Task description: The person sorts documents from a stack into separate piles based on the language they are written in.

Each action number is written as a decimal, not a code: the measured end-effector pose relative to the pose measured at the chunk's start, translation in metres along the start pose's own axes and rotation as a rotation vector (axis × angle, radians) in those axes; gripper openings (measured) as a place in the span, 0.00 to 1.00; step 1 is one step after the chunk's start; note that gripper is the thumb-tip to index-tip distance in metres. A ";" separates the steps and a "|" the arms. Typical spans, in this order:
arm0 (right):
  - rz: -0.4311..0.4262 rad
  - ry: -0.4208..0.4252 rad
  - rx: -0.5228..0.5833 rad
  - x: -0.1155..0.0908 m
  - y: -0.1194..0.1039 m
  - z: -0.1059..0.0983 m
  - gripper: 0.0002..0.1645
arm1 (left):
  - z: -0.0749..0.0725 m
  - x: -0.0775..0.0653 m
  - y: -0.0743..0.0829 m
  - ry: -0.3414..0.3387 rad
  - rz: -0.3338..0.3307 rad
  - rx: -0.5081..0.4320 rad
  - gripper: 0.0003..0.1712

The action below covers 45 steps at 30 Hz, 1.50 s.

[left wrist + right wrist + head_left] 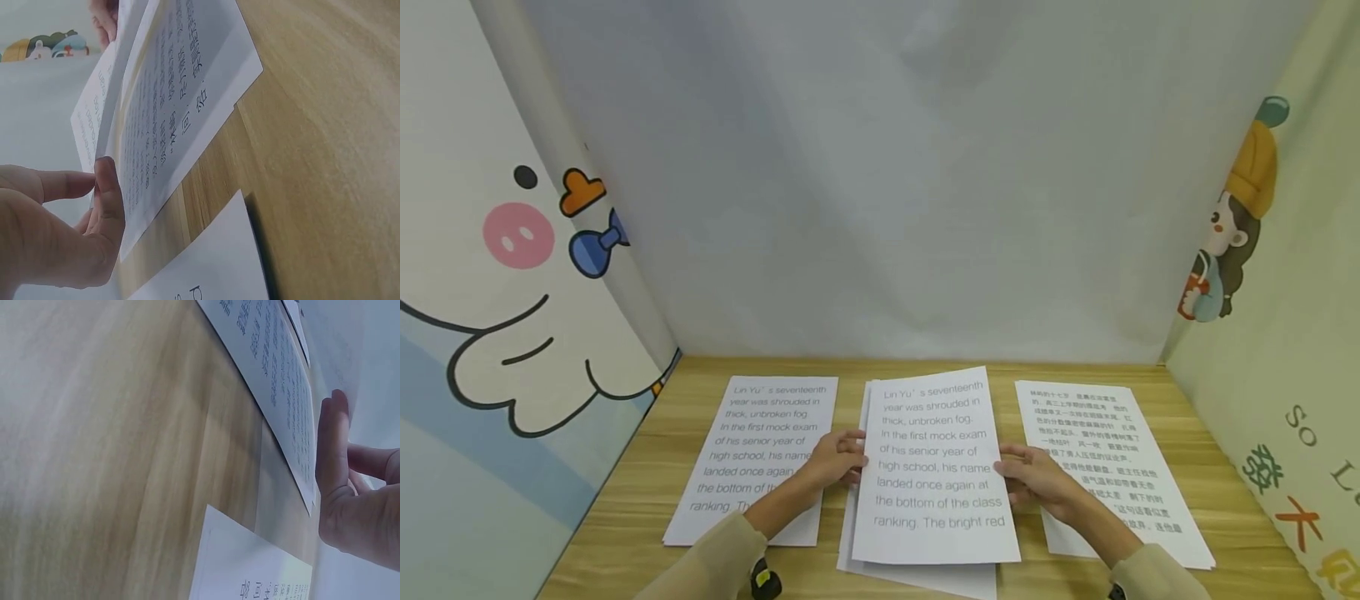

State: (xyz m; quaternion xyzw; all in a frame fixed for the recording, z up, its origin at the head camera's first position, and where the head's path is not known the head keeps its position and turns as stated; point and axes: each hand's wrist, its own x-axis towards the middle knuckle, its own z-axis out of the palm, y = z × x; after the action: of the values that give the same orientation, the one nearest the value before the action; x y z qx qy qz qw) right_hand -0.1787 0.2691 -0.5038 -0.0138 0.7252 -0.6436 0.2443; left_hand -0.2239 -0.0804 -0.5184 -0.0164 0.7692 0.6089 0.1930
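Note:
A white sheet of paper point(934, 492) with large English print is raised over the middle of the table, tilted slightly in the head view. My left hand point(837, 458) pinches its left edge between thumb and fingers. On the opposite edge, my right hand point(1036, 477) grips it the same way. Beneath the raised sheet lie more sheets point(165, 119), with Chinese print showing in both wrist views. In the head view, the raised sheet covers most of them, leaving only their left and lower margins visible.
To the left lies a stack of English-printed sheets point(752, 467), partly behind my left forearm. A stack of Chinese-printed sheets point(1108, 433) lies to the right, partly covered by my right arm. The wooden table point(625, 508) meets a pale back wall point(910, 208) and decorated side panels.

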 end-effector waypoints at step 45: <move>0.036 0.104 0.178 0.056 -0.003 0.072 0.30 | -0.075 -0.030 -0.016 0.183 -0.022 -0.065 0.25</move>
State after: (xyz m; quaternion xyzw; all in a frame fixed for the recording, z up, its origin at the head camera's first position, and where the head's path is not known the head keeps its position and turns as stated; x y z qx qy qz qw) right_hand -0.2017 0.1837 -0.5235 0.0544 0.6771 -0.7007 0.2183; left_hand -0.2124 -0.1620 -0.5101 -0.0868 0.7631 0.6274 0.1281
